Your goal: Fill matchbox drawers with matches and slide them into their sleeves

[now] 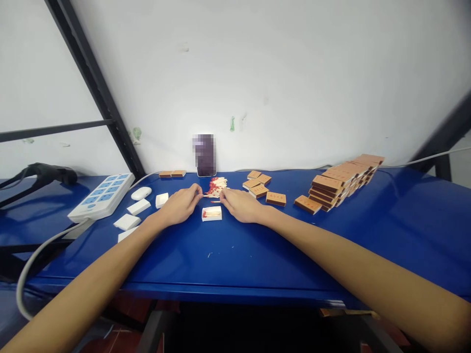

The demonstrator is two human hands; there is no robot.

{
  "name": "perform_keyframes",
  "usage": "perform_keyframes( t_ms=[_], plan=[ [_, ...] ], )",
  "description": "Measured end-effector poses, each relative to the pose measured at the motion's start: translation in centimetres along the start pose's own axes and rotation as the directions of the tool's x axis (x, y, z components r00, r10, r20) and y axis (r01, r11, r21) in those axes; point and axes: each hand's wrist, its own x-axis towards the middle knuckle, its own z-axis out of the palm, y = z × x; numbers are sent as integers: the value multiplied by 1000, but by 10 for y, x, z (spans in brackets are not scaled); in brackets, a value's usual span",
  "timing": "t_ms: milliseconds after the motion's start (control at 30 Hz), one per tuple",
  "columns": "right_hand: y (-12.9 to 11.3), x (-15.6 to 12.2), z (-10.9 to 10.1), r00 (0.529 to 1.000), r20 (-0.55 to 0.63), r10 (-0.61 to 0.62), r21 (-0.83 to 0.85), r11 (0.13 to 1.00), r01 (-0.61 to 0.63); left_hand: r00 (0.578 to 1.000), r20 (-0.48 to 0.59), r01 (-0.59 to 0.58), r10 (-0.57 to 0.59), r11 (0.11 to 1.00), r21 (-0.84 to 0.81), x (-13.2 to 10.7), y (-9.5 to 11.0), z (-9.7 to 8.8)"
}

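Right hand [241, 203]: I pinch a match [215, 201]
Left hand [186, 203]: by match pile [218, 186], can't tell grip
Tray [212, 218]: between my hands

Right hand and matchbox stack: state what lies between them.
In the head view, several loose matchboxes lie between the right hand and the matchbox stack, on the blue table.

The person's left hand [182, 205] is pointing its curled fingers [195, 192] toward the right hand [241, 205], which is facing it across a narrow gap with its own fingers bending inward, while both bare forearms [101, 262] are slanting back and outward behind the hands.
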Motion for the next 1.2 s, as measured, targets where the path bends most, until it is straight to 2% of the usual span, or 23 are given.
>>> perform_keyframes(
  t_ms=[233, 433, 633, 933, 1200],
  plan=[
    [-1, 0, -4, 1000, -3, 14, 0, 1000, -14, 1000, 0, 15, -15, 1000, -14, 1, 1, -2],
    [-4, -2, -12, 999, 19, 38, 77, 996, -40, 999, -18, 42, -43, 999, -10, 1, 1, -3],
    [-14, -6, -12, 998, -14, -67, 167, 983, 69, 999, -28, 31, -31, 1000, -1, 0, -1, -1],
    [-39, -17, -17, 999, 30, -36, 21, 999, 35, 1000, -13, -18, 18, 999, -28, -2, 3, -2],
    [-31, -15, -11, 992, -66, -103, 20, 994, 105, 999, 8, -36, 36, 998, -46, -2, 3, -2]
  ],
)
